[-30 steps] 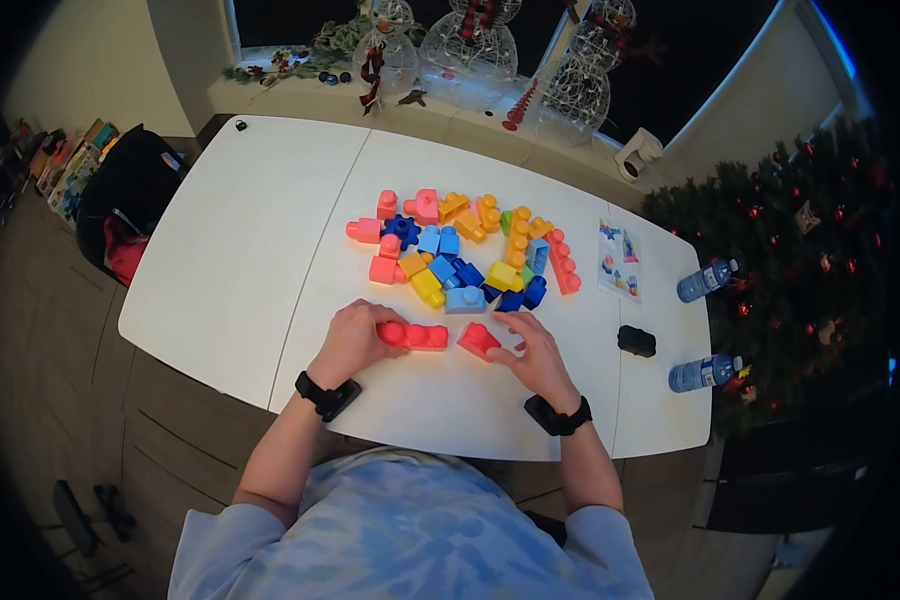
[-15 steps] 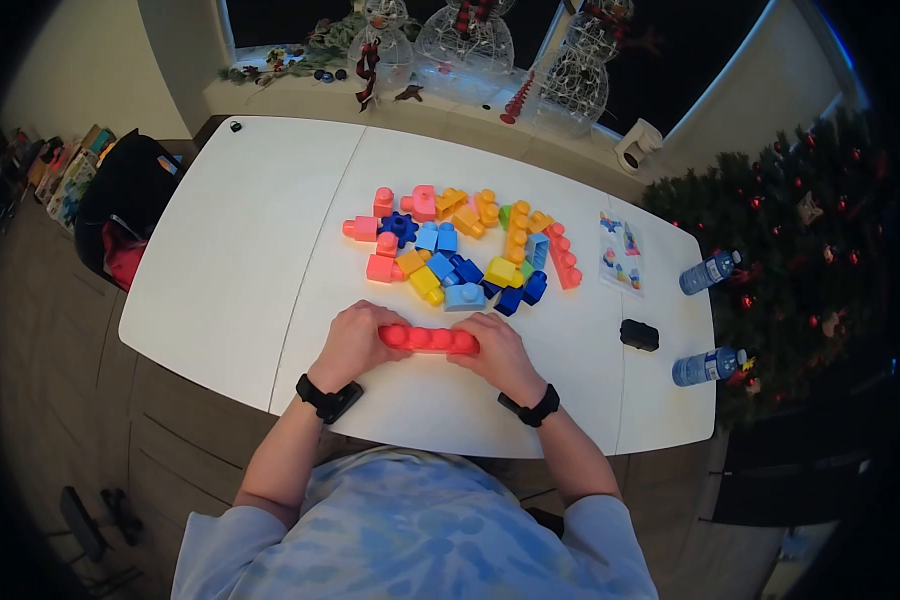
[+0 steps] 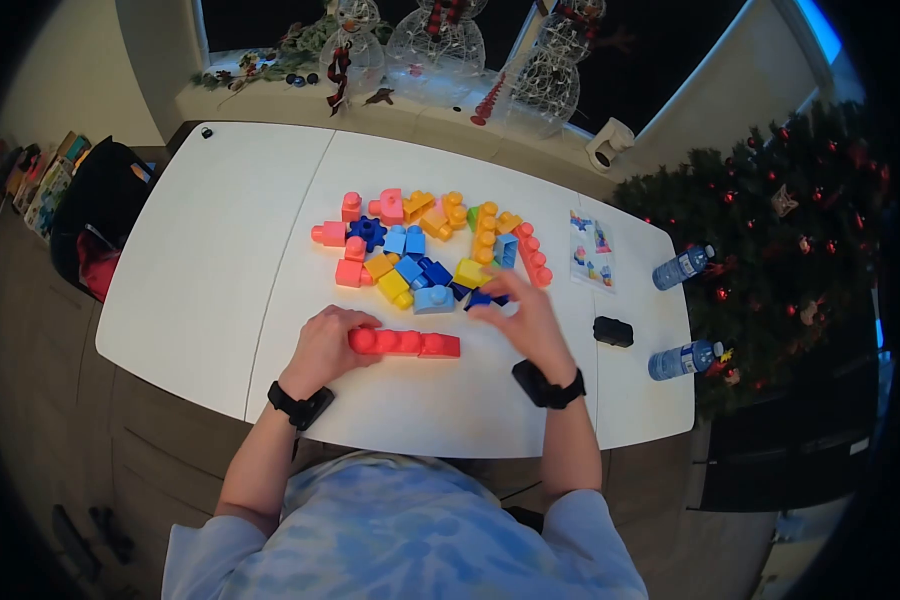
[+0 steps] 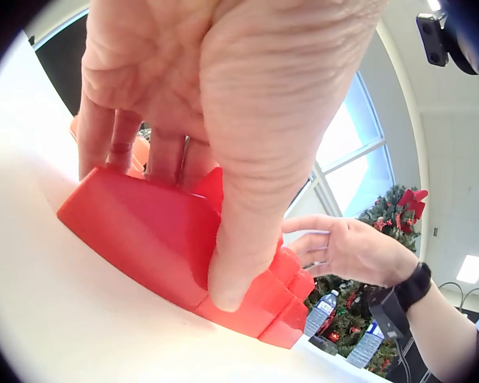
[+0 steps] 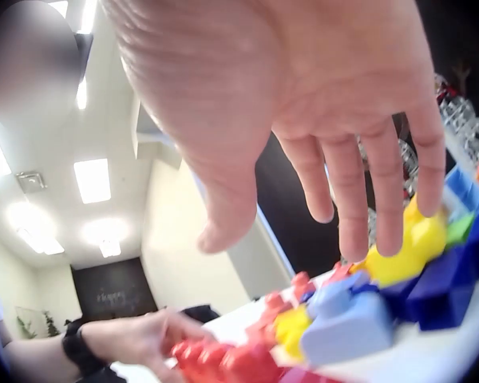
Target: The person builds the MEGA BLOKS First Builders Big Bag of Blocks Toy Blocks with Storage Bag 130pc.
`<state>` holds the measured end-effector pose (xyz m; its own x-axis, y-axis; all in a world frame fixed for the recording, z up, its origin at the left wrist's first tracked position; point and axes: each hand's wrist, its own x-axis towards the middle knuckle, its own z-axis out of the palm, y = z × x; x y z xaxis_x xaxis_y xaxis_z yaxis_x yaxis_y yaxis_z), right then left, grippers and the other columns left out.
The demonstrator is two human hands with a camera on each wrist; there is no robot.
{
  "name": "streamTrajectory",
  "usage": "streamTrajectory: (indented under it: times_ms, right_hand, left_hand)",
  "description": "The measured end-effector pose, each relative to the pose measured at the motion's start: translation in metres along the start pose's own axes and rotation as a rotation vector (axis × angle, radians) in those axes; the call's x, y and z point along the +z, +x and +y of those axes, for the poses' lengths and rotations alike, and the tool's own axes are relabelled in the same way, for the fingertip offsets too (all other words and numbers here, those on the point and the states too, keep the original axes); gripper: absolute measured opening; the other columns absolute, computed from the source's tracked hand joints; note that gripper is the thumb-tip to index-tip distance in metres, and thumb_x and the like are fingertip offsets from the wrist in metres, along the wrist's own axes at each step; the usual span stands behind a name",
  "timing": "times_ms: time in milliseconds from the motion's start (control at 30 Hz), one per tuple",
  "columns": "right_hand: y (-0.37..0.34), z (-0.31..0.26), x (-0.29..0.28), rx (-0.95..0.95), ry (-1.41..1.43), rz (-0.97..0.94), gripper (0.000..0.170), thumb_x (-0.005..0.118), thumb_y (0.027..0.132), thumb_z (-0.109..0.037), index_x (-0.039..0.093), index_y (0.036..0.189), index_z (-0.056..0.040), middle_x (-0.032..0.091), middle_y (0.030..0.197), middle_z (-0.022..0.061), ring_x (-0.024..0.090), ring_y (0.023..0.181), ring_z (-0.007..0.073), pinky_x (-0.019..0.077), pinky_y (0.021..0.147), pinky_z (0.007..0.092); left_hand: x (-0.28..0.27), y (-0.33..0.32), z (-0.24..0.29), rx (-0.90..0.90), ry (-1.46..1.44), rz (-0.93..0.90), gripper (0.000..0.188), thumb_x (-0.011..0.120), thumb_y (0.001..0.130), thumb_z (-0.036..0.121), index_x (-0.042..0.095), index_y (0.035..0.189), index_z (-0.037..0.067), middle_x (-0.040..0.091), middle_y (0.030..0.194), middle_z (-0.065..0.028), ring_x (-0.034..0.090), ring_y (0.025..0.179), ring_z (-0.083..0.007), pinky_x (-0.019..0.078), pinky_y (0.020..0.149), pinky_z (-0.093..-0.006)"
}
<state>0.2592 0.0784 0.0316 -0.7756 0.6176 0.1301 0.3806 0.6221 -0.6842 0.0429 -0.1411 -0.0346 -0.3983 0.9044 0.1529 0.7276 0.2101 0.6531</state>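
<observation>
A row of red toy building blocks (image 3: pixel 405 344) lies on the white table (image 3: pixel 210 260) in front of the person. My left hand (image 3: pixel 322 348) grips its left end, the thumb along the near side and the fingers on the far side. In the left wrist view the sloped end block (image 4: pixel 136 227) shows under the palm. My right hand (image 3: pixel 532 322) is raised with spread, nearly straight fingers and holds nothing. It hovers by the dark blue blocks (image 5: pixel 443 291), a yellow block (image 5: pixel 411 251) and a light blue block (image 5: pixel 347 327) with one stud.
Loose pink, orange, blue and yellow blocks (image 3: pixel 394 290) spread across the middle of the table. To the right lie a picture sheet (image 3: pixel 592 250) and a small black object (image 3: pixel 613 332). Two water bottles (image 3: pixel 683 267) lie near the right edge, beside a decorated tree (image 3: pixel 760 230).
My right hand brought a red block against the end of the row, then let go and moved up and right toward the dark blue blocks. The left hand keeps its grip.
</observation>
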Motion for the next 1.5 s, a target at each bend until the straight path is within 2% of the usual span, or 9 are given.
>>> streamTrajectory:
  times_ms: [133,200,433,567,633,767,933,1167,1500]
  right_hand:
    - [0.043,0.069,-0.040,0.062,-0.119,0.311,0.052,0.085,0.083,-0.030,0.067,0.124,-0.0029,0.076,0.106,0.0161,0.073,0.098,0.0317,0.0572,0.088,0.0440]
    - [0.058,0.113,-0.036,0.134,-0.485,0.357,0.048,0.083,0.082,-0.027,0.069,0.122,-0.0038,0.076,0.104,0.0184,0.073,0.099,0.0338,0.0582,0.086,0.0458]
    - [0.074,0.145,-0.020,0.409,-0.571,0.181,0.041,0.084,0.078,-0.022,0.073,0.114,-0.0069,0.075,0.106,0.0208,0.072,0.100,0.0380,0.0585,0.085,0.0470]
    - [0.056,0.113,-0.041,0.263,-0.410,0.468,0.032,0.082,0.081,-0.014,0.073,0.110,-0.0038,0.076,0.103,0.0190,0.073,0.094,0.0359,0.0589,0.082,0.0436]
    - [0.041,0.050,-0.044,0.027,0.070,0.529,0.036,0.083,0.082,-0.011,0.071,0.114,-0.0023,0.075,0.100,0.0149,0.071,0.088,0.0317,0.0580,0.080,0.0376]
    - [-0.004,-0.042,-0.011,-0.261,0.010,0.011,0.041,0.084,0.082,-0.011,0.069,0.119,-0.0043,0.069,0.095,0.0104,0.067,0.086,0.0288,0.0566,0.078,0.0363]
    - [-0.016,-0.040,0.041,-0.439,-0.142,-0.208,0.038,0.078,0.083,-0.009,0.066,0.118,-0.0063,0.067,0.108,0.0106,0.065,0.106,0.0298,0.0544,0.088,0.0416]
    - [-0.016,-0.032,0.058,-0.408,-0.229,-0.244,0.035,0.077,0.084,-0.008,0.067,0.117,-0.0061,0.067,0.115,0.0123,0.064,0.110,0.0322,0.0541,0.093,0.0418]
    - [-0.014,-0.033,0.066,-0.419,-0.311,-0.241,0.030,0.077,0.080,-0.007,0.066,0.107,-0.0051,0.064,0.099,0.0105,0.065,0.106,0.0295,0.0550,0.085,0.0420]
  left_hand:
    - [-0.003,-0.001,-0.002,0.027,-0.015,-0.006,0.046,0.094,0.061,0.021,0.080,0.104,0.013,0.076,0.095,-0.0081,0.070,0.093,-0.0297,0.0574,0.086,-0.0401]
    - [0.000,0.000,-0.003,0.042,-0.025,-0.017,0.044,0.093,0.063,0.021,0.080,0.104,0.013,0.076,0.095,-0.0090,0.070,0.094,-0.0305,0.0574,0.087,-0.0410]
    - [-0.002,-0.002,-0.001,0.043,-0.044,-0.047,0.047,0.092,0.065,0.021,0.079,0.109,0.012,0.077,0.100,-0.0103,0.070,0.098,-0.0318,0.0566,0.090,-0.0416]
    - [-0.010,-0.002,-0.001,-0.028,-0.147,-0.053,0.052,0.092,0.066,0.020,0.076,0.114,0.009,0.076,0.107,-0.0113,0.069,0.101,-0.0321,0.0559,0.093,-0.0410]
    - [-0.011,-0.003,-0.017,0.064,-0.194,-0.024,0.057,0.094,0.067,0.016,0.074,0.119,0.008,0.075,0.108,-0.0105,0.071,0.097,-0.0289,0.0573,0.088,-0.0389]
    - [-0.015,-0.004,-0.019,0.056,-0.149,-0.044,0.054,0.095,0.064,0.013,0.075,0.114,0.006,0.075,0.105,-0.0116,0.071,0.096,-0.0307,0.0571,0.087,-0.0391]
    - [-0.010,-0.006,-0.018,0.002,-0.140,-0.029,0.043,0.092,0.065,0.014,0.076,0.104,0.005,0.075,0.099,-0.0120,0.069,0.095,-0.0328,0.0563,0.089,-0.0417]
    - [-0.006,-0.006,-0.017,0.023,-0.127,-0.023,0.041,0.091,0.065,0.014,0.076,0.102,0.005,0.074,0.098,-0.0128,0.070,0.094,-0.0332,0.0571,0.087,-0.0415]
    - [-0.007,-0.003,-0.008,-0.032,-0.092,-0.042,0.040,0.091,0.064,0.013,0.075,0.100,0.004,0.074,0.098,-0.0119,0.070,0.093,-0.0328,0.0573,0.086,-0.0410]
